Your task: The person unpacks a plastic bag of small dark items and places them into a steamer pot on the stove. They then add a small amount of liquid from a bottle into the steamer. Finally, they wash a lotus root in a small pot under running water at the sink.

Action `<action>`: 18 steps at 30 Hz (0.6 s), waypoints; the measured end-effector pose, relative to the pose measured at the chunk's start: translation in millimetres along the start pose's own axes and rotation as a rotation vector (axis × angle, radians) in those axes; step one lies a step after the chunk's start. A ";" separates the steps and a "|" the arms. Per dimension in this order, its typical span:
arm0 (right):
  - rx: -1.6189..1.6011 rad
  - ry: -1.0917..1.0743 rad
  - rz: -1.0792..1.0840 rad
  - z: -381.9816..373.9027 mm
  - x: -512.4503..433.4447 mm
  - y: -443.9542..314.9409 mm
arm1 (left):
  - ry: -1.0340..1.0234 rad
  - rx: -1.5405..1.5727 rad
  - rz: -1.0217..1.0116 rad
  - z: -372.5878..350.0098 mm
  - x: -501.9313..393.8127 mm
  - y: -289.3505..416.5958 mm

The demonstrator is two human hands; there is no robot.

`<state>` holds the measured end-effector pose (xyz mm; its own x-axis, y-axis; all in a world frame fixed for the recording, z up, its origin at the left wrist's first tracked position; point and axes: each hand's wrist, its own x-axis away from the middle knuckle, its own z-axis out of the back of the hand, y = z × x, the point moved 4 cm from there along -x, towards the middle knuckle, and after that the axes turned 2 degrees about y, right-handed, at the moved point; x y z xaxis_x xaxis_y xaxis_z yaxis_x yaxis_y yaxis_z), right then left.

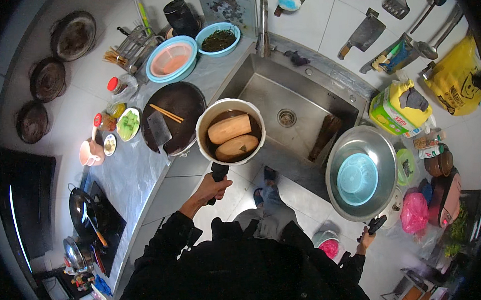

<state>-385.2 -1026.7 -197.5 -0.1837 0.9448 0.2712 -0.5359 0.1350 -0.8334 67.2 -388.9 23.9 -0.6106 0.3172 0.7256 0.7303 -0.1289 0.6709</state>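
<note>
My left hand (213, 188) grips the black handle of a pale metal cooking pot (201, 142). The pot is held up between the wok and the sink. Two thick, tan, log-shaped pieces of food (229, 128) sit in dark liquid inside it. On the right, my right hand (367, 240) is closed around a black handle (377, 223), seemingly that of a pressure cooker lid (392, 211). A large steel basin (335, 177) hides part of this lid. Inside the basin rests a light blue plastic strainer (357, 179).
A steel sink (257, 84) lies ahead, with a dark brush-like thing (325, 135) inside. To its left, a dark wok (175, 112) bears a cleaver (159, 128) and chopsticks (167, 114). A yellow jug (396, 105) stands right of the sink. Below is a small bucket (322, 237).
</note>
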 end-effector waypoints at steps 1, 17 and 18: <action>-0.014 0.169 0.028 14.4 0.5 -4.0 | -0.016 -0.022 0.000 -0.2 -9.7 10.2; 0.186 0.489 0.751 -49.8 108.2 -381.5 | -0.463 -0.827 -0.002 1.7 -301.6 167.6; 0.170 0.417 0.824 -72.9 122.3 -399.3 | -0.500 -0.843 0.003 -3.1 -320.1 165.6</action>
<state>-133.6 -943.3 133.3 -0.2659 0.7585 -0.5950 -0.4879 -0.6382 -0.5955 382.6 -514.7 -96.9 -0.2673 0.6524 0.7092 0.1548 -0.6973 0.6999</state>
